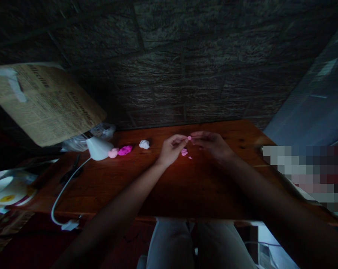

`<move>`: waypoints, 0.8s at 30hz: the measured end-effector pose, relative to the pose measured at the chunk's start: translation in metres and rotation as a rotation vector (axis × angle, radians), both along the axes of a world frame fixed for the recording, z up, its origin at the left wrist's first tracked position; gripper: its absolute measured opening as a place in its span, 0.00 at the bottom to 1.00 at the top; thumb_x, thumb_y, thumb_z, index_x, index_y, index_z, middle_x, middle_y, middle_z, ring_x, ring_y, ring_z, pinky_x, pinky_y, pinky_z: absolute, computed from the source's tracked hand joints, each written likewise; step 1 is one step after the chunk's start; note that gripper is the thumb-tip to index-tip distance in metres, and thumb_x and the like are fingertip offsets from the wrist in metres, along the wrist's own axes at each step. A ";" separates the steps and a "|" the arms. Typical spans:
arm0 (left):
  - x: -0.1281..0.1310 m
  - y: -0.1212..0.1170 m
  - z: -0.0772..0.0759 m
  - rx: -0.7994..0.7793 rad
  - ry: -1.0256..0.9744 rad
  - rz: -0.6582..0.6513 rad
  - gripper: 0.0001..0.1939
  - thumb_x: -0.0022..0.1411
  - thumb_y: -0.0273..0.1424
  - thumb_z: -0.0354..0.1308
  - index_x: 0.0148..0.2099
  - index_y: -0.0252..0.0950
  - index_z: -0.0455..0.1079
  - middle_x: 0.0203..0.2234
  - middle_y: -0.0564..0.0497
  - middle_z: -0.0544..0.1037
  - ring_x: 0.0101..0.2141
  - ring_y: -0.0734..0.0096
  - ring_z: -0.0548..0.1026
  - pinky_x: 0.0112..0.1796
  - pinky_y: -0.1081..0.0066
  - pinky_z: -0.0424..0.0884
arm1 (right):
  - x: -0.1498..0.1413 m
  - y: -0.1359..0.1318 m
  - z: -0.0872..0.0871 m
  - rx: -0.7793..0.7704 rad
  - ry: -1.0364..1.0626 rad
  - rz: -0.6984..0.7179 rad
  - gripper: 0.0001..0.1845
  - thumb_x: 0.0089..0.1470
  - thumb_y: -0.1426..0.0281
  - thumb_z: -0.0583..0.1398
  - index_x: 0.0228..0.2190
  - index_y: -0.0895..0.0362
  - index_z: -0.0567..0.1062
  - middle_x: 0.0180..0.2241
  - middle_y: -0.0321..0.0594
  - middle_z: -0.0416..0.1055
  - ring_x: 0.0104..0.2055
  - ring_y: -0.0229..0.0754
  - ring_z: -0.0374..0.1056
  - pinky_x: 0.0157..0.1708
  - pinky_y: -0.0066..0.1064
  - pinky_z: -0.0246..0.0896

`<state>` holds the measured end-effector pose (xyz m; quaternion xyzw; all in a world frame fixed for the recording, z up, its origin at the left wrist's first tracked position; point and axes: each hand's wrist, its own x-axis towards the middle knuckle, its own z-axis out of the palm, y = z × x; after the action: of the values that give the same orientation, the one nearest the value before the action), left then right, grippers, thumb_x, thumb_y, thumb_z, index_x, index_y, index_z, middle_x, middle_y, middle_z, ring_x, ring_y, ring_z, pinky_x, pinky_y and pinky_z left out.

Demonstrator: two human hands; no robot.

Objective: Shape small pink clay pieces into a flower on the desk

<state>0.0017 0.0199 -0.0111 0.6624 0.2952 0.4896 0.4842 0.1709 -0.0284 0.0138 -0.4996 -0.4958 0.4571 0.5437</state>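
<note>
The left hand (171,150) is pinching a small pink clay-like piece (189,138) between its thumb and fingertips, nearly closed on it. The right hand (212,145) is meeting it from the other side, its thumb and forefinger drawing together on the same piece while its other fingers are curling loosely. Both hands are holding the piece just above the wooden desk (163,190), toward its far side.

Below the fingers, a pink lump (184,152) is lying on the desk, and a tiny pink crumb (190,157) is resting near it, on the side toward the person. Further left, a white lump (144,144) is sitting by itself; beyond it, a magenta lump (125,150) is lying just beside a pale pink lump (113,152), which is resting against the white lamp base (97,148). A newspaper-print lampshade (53,101) is leaning out to the left above the base, and a white cord (57,200) is curving toward the desk's front edge. A dark brick-patterned wall (169,86) is rising behind everything.
</note>
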 end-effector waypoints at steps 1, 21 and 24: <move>0.000 -0.001 0.001 0.012 0.005 0.005 0.10 0.57 0.36 0.66 0.37 0.34 0.76 0.29 0.51 0.79 0.29 0.74 0.74 0.32 0.73 0.72 | 0.000 0.000 0.000 0.000 0.002 0.001 0.19 0.40 0.64 0.70 0.37 0.56 0.81 0.41 0.44 0.81 0.39 0.42 0.74 0.35 0.33 0.66; -0.001 -0.004 0.003 0.105 0.043 0.011 0.08 0.60 0.34 0.64 0.39 0.35 0.77 0.32 0.48 0.81 0.31 0.72 0.76 0.34 0.72 0.74 | 0.000 0.000 -0.003 0.044 -0.072 0.025 0.16 0.46 0.60 0.69 0.37 0.53 0.82 0.36 0.41 0.81 0.37 0.42 0.74 0.35 0.33 0.67; -0.001 -0.002 0.001 0.086 0.042 0.019 0.08 0.60 0.35 0.64 0.38 0.35 0.77 0.32 0.49 0.81 0.31 0.72 0.76 0.34 0.72 0.73 | 0.000 0.000 -0.003 0.048 -0.081 0.022 0.15 0.47 0.59 0.69 0.37 0.53 0.82 0.36 0.41 0.81 0.38 0.42 0.74 0.36 0.34 0.67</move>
<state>0.0008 0.0182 -0.0105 0.6899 0.2902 0.4925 0.4441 0.1709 -0.0288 0.0107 -0.4991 -0.5336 0.4304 0.5300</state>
